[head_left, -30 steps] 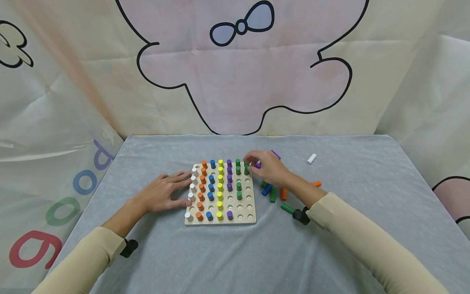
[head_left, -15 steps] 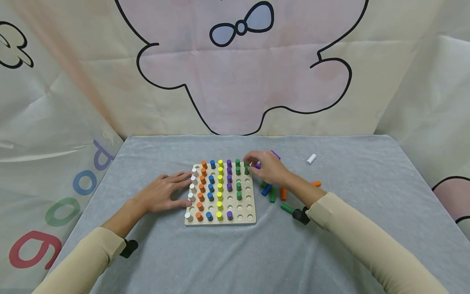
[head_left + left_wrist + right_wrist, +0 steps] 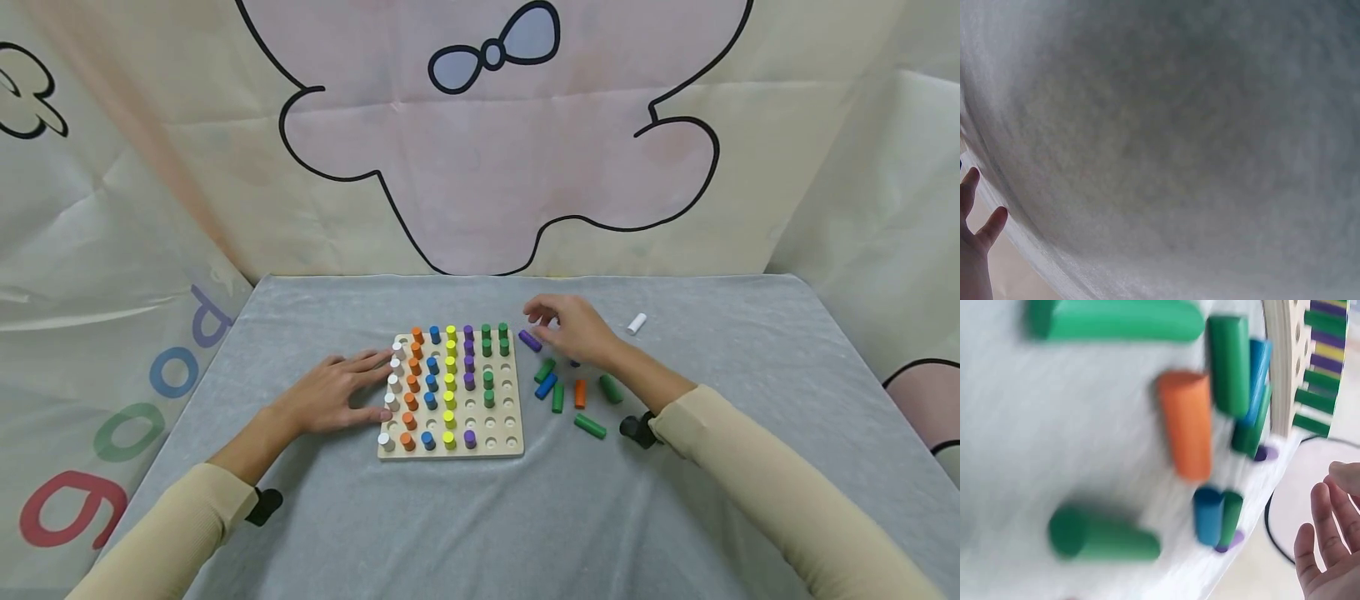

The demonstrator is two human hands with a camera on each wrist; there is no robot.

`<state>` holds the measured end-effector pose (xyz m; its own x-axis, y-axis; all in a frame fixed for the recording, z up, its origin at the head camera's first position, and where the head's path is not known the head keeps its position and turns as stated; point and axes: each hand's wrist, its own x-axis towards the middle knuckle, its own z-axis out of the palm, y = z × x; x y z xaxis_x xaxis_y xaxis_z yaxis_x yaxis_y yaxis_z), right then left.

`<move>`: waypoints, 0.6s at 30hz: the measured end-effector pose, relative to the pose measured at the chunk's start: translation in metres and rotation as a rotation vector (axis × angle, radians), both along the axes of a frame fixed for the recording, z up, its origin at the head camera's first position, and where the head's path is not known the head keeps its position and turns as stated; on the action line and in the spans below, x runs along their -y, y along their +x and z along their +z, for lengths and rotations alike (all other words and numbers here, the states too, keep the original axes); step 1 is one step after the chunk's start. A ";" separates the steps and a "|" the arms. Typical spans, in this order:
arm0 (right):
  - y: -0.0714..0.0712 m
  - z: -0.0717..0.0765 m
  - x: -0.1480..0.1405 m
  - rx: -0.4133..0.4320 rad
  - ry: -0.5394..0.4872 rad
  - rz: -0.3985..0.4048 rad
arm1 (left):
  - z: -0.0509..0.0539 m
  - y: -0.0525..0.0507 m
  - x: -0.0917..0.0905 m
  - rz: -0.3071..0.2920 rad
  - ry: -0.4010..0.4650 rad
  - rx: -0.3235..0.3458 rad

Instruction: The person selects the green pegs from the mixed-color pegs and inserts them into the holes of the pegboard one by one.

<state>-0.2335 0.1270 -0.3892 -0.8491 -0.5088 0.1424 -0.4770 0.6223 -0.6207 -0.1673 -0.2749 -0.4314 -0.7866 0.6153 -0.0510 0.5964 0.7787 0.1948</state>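
The wooden peg board [image 3: 498, 448] holds upright pegs in columns of white, orange, blue, yellow, purple and green. Against its left edge rests my left hand [image 3: 333, 393], fingers spread, beside the white pegs [image 3: 393, 384]; part of that hand [image 3: 975, 250] shows at the lower left of the left wrist view. My right hand [image 3: 577, 331] hovers just right of a loose purple peg [image 3: 530, 340], its fingers loosely bent with nothing between them. In the right wrist view the same hand [image 3: 1335, 540] is at the right edge, beyond the loose pegs.
Right of the board lie loose green pegs [image 3: 590, 427], a blue peg [image 3: 546, 386] and an orange peg [image 3: 581, 394]. A white peg [image 3: 637, 323] lies farther back. Grey cloth [image 3: 360, 533] covers the table, with a printed curtain [image 3: 465, 150] behind.
My right hand has moved right, off the board's back right corner, where two green pegs now show fully in the last column. My left hand has stayed still.
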 end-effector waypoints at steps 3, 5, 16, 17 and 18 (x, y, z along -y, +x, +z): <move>-0.003 0.000 -0.015 -0.006 0.002 -0.018 | 0.001 0.000 -0.001 -0.004 -0.004 -0.001; -0.003 -0.002 -0.024 0.005 0.007 -0.033 | 0.002 0.000 -0.001 -0.004 -0.006 -0.001; -0.008 -0.014 -0.050 0.045 0.066 -0.085 | 0.004 0.001 -0.002 0.006 -0.008 0.015; -0.009 -0.015 -0.050 0.046 0.069 -0.087 | 0.004 0.001 -0.003 0.006 -0.010 0.014; -0.010 -0.015 -0.051 0.048 0.074 -0.088 | 0.004 0.000 -0.003 0.005 -0.010 0.013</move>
<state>-0.2431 0.1776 -0.4046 -0.8959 -0.4395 0.0653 -0.3893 0.7056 -0.5922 -0.1670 -0.2721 -0.4274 -0.7892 0.6105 -0.0668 0.5898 0.7837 0.1947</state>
